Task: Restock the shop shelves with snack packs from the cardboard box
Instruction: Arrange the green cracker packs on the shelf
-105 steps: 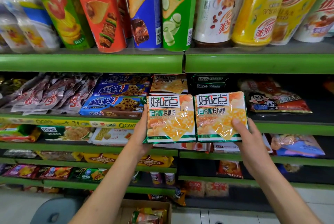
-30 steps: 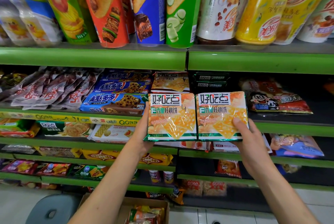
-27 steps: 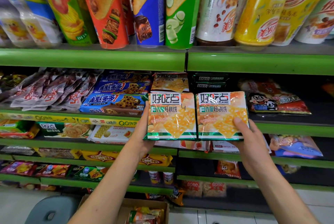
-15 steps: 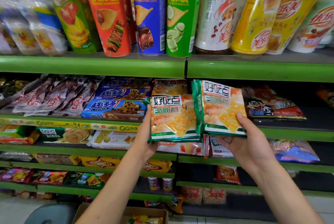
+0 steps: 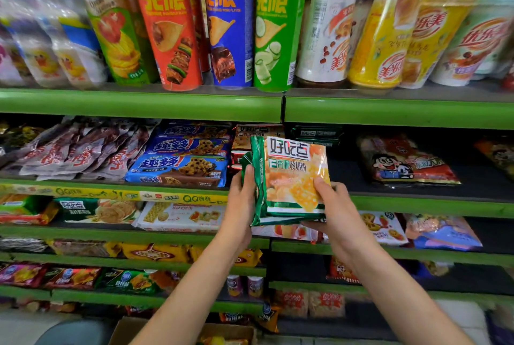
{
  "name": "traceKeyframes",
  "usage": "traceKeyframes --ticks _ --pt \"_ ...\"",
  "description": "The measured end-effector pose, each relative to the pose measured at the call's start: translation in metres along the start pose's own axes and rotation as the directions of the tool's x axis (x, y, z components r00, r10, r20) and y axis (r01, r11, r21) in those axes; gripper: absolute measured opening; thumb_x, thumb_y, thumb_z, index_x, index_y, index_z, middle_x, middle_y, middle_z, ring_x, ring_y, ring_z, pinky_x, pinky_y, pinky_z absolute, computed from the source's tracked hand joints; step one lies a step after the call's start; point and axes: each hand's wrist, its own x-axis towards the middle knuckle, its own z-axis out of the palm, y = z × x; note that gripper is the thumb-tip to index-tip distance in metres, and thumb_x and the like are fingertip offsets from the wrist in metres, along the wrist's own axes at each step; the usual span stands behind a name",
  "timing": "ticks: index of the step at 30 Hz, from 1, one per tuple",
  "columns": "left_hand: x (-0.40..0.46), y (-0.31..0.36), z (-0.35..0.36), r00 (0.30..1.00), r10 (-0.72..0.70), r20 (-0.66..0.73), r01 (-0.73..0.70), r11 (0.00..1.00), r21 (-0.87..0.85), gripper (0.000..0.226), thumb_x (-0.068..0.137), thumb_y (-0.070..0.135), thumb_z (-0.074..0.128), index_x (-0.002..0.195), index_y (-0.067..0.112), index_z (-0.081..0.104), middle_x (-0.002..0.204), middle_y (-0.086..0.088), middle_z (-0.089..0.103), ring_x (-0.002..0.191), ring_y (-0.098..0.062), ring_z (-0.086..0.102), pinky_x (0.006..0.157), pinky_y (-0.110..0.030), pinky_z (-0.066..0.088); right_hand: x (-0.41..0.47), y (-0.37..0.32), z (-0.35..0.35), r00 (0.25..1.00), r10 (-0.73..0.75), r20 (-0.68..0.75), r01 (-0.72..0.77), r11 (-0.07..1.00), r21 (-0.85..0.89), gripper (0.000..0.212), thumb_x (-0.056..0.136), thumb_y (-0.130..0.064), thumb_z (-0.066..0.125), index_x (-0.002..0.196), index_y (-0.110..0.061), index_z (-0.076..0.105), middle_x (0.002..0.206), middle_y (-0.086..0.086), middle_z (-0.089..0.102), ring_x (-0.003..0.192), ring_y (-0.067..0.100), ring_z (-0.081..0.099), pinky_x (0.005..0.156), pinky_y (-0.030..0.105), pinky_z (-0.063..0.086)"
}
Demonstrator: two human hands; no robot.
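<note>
Now two biscuit packs (image 5: 294,177) are held one upon the other in front of the second shelf (image 5: 417,203), a little above its green edge. The top pack is orange and yellow with a green border, a white label with black characters, and pictures of square biscuits; of the pack under it only the green edges show at the left and at the bottom. The left hand (image 5: 241,205) grips the left edge of the packs, its fingers hidden behind them. The right hand (image 5: 338,216) holds the lower right corner, with the thumb on the front and the other fingers curled below. Behind the packs more packs of the same kind (image 5: 257,133) lie on the shelf, and beside them on the left is a stack of blue cookie packs (image 5: 180,166). To the right the shelf is dark, with a red snack bag (image 5: 403,164) on it. On the shelf above stand tall crisp tubes (image 5: 230,19) and drink cups (image 5: 389,36). At the bottom edge a corner of the cardboard box (image 5: 230,332) is seen.
</note>
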Motion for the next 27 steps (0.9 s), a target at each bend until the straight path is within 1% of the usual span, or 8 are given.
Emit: traceKeyframes --ticks 2,5,8,13,17,20,23,27 --pt "-0.001 0.002 0.002 1.0 -0.015 -0.003 0.015 1.0 0.017 0.109 0.067 0.083 0.057 0.156 0.028 0.028 0.148 -0.007 0.054 0.129 -0.03 0.058 0.109 -0.058 0.044 -0.001 -0.003 -0.002 1.0 0.02 0.009 -0.021 0.999 0.029 0.029 0.1 -0.05 0.052 0.115 -0.025 0.051 0.109 0.002 0.07 0.101 0.021 0.067 0.091 0.049 0.058" --pt "0.003 0.005 -0.001 0.994 -0.11 0.002 0.11 0.994 0.011 0.087 0.082 0.073 0.057 0.153 0.026 0.037 0.146 -0.008 0.057 0.13 -0.033 0.057 0.111 -0.061 0.041 -0.004 -0.01 -0.008 0.991 0.094 0.095 -0.108 0.983 0.15 0.043 0.086 -0.045 0.073 0.115 -0.018 0.057 0.087 -0.003 0.076 0.079 0.016 0.071 0.066 0.036 0.059" --pt "0.008 0.005 -0.004 0.992 -0.13 -0.008 0.13 0.991 0.032 0.076 0.09 0.063 0.059 0.154 0.027 0.036 0.146 -0.009 0.057 0.131 -0.035 0.056 0.111 -0.062 0.041 -0.008 -0.014 -0.014 0.971 0.171 0.167 -0.206 0.954 0.22 0.062 0.065 -0.042 0.083 0.116 -0.014 0.062 0.093 0.004 0.075 0.077 0.022 0.069 0.057 0.033 0.055" --pt "0.013 0.006 -0.003 0.994 -0.109 -0.015 0.11 0.989 0.095 0.083 0.086 0.065 0.064 0.156 0.034 0.031 0.156 -0.008 0.046 0.139 -0.04 0.045 0.112 -0.066 0.036 -0.012 -0.012 -0.021 0.95 0.181 0.255 -0.24 0.945 0.224 0.038 0.066 -0.041 0.08 0.097 -0.019 0.073 0.092 0.003 0.077 0.067 0.015 0.071 0.052 0.03 0.051" --pt "0.014 0.01 -0.005 0.999 -0.029 0.027 0.024 0.985 0.172 0.09 0.075 0.068 0.068 0.151 0.03 0.039 0.146 -0.009 0.056 0.13 -0.036 0.056 0.107 -0.062 0.045 -0.011 -0.012 -0.031 0.963 0.169 0.211 -0.213 0.955 0.208 0.047 0.067 -0.039 0.079 0.107 -0.018 0.067 0.092 0.002 0.077 0.07 0.015 0.073 0.052 0.029 0.053" --pt "0.016 0.013 -0.009 1.0 -0.016 0.018 0.012 0.98 0.2 0.102 0.072 0.074 0.069 0.156 0.03 0.031 0.154 -0.002 0.048 0.136 -0.03 0.05 0.113 -0.061 0.037 -0.005 -0.017 -0.047 0.975 0.151 0.166 -0.18 0.968 0.174 0.029 0.061 -0.044 0.081 0.085 -0.028 0.079 0.089 0.0 0.077 0.068 0.013 0.069 0.061 0.03 0.047" --pt "0.024 0.018 -0.022 0.998 0.01 -0.058 0.001 0.983 0.186 0.102 0.078 0.068 0.068 0.159 0.026 0.022 0.159 -0.003 0.04 0.14 -0.027 0.041 0.117 -0.055 0.028 0.011 -0.026 -0.066 0.982 0.137 0.129 -0.156 0.976 0.154 0.014 0.065 -0.044 0.08 0.071 -0.032 0.08 0.082 -0.002 0.076 0.062 0.01 0.069 0.055 0.028 0.046" --pt "0.027 0.027 -0.041 0.998 -0.03 -0.056 0.038 0.987 0.154 0.115 0.066 0.068 0.077 0.159 0.027 0.023 0.153 -0.01 0.049 0.138 -0.036 0.047 0.115 -0.062 0.032 0.045 -0.037 -0.087 0.992 0.128 -0.003 -0.127 0.987 0.095 0.017 0.084 -0.041 0.074 0.091 -0.025 0.073 0.072 -0.004 0.075 0.061 0.012 0.069 0.047 0.026 0.048"
